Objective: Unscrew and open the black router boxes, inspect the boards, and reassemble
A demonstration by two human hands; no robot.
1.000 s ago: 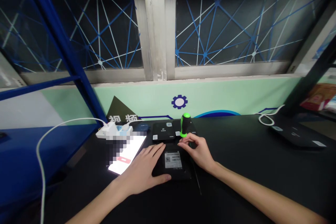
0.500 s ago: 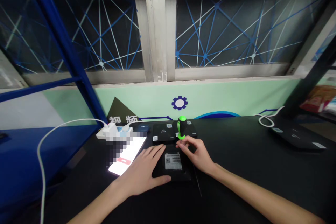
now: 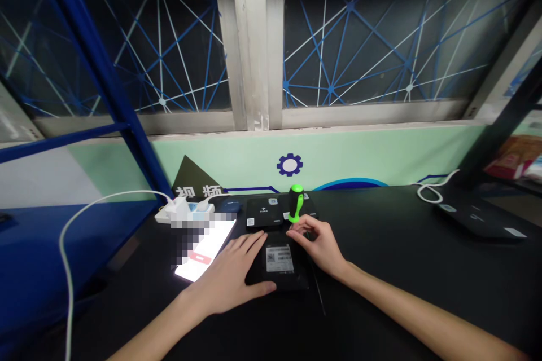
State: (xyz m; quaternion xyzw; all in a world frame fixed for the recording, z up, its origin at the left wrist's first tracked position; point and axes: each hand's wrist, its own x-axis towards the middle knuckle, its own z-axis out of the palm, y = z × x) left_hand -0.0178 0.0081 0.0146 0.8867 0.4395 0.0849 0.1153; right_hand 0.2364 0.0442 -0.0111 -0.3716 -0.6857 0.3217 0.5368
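While our left hand [image 3: 231, 273] lies open on the left part of the near box [image 3: 280, 260], thumb spread wide, our right hand [image 3: 319, 243] is almost closed, pinching the screwdriver [image 3: 295, 203] low down. It stands nearly upright by the box's far right corner, just left of our right hand.

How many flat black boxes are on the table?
4: the first box touches the left hand, a second box lies behind it, a third box is partly hidden by the screwdriver, and a fourth box lies far right. Others may be hidden.
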